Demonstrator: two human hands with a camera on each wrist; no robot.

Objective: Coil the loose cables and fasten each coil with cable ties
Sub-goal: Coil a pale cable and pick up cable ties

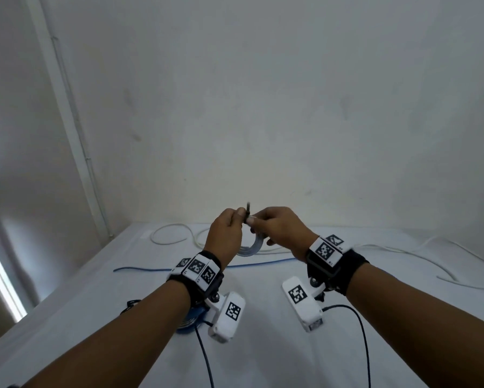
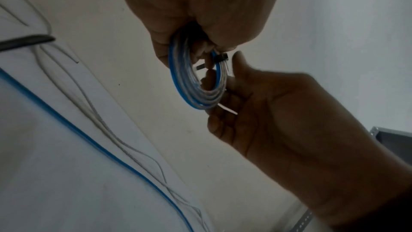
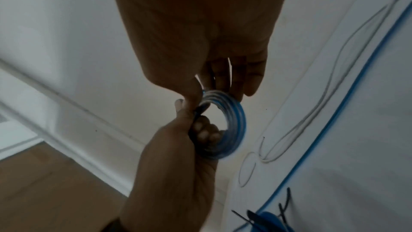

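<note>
Head view: both hands raised over the table's (image 1: 263, 345) far edge, left hand (image 1: 226, 231) pinching black cable tie (image 1: 248, 213), right hand (image 1: 281, 229) gripping blue-white coil (image 1: 250, 249); loose blue cable (image 1: 179, 268) below

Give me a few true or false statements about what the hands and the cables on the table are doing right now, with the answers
1. Both hands hold the coil off the table. True.
2. A black cable tie is wrapped round the coil. True.
3. The right hand rests flat on the table. False: it grips the coil in the air.
4. A loose blue cable lies on the table. True.
5. The left hand is open and idle. False: its fingers grip the coil.
</note>
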